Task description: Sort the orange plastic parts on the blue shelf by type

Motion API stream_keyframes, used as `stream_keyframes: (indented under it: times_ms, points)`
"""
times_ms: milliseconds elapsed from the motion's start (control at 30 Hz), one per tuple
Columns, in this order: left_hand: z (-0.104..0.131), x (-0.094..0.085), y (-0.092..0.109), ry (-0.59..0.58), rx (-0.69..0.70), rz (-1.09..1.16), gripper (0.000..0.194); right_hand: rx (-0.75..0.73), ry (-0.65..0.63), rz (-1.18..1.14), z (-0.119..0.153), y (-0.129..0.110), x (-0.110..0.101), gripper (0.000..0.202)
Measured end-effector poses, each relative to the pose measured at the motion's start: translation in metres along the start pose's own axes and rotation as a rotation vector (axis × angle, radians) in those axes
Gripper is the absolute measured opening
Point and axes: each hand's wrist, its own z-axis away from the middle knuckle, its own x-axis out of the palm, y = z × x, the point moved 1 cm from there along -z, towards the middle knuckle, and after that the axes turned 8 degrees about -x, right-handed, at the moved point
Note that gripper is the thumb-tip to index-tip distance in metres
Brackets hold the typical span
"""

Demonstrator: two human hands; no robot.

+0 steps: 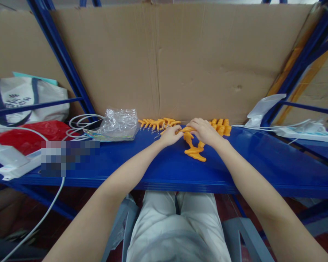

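Note:
Between my left hand and my right hand, an orange plastic corkscrew part is held just above the blue shelf. The fingers of both hands are closed on it and hide most of its shape. Several orange-handled corkscrews with bare metal spirals lie in a row beyond my left hand. Loose orange pieces lie in a small pile on the shelf, below and between my hands. Beside my right hand stand several short orange plastic pieces in a cluster.
Cardboard backs the blue shelf. To the left are a clear plastic bag, coiled white cables, a red bag, a cloth bag and a white power strip. Another power strip lies at the right.

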Motion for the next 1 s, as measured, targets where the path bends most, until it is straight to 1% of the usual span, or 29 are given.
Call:
stream_keyframes:
  times_ms: [133, 267, 367, 533, 600, 767, 933, 1000]
  points:
    - [0.009, -0.008, 0.006, -0.001, -0.006, -0.199, 0.019, 0.022, -0.027, -0.008, 0.001, -0.001, 0.002, 0.027]
    - [0.013, -0.009, 0.01, 0.004, 0.059, -0.354, 0.024, 0.086, -0.12, -0.057, 0.0, -0.003, 0.008, 0.026]
    - [0.014, -0.006, 0.011, 0.005, 0.098, -0.405, 0.028, 0.107, -0.177, -0.077, -0.002, -0.007, 0.012, 0.025]
    - [0.014, -0.004, 0.011, 0.011, 0.122, -0.419, 0.03, 0.114, -0.222, -0.058, -0.006, -0.011, 0.013, 0.022]
    - [0.013, -0.004, 0.011, 0.002, 0.1, -0.411, 0.029, 0.12, -0.222, -0.028, -0.005, -0.01, 0.012, 0.022]
    - [0.012, -0.007, 0.009, -0.014, -0.002, -0.382, 0.025, 0.174, -0.213, 0.03, -0.001, -0.004, 0.008, 0.027]
    - [0.01, -0.009, 0.007, -0.002, -0.047, -0.371, 0.027, 0.249, -0.137, 0.041, 0.006, 0.013, 0.003, 0.026]
    - [0.011, -0.009, 0.008, -0.008, -0.045, -0.376, 0.028, 0.309, -0.117, 0.052, 0.009, 0.022, 0.0, 0.025]
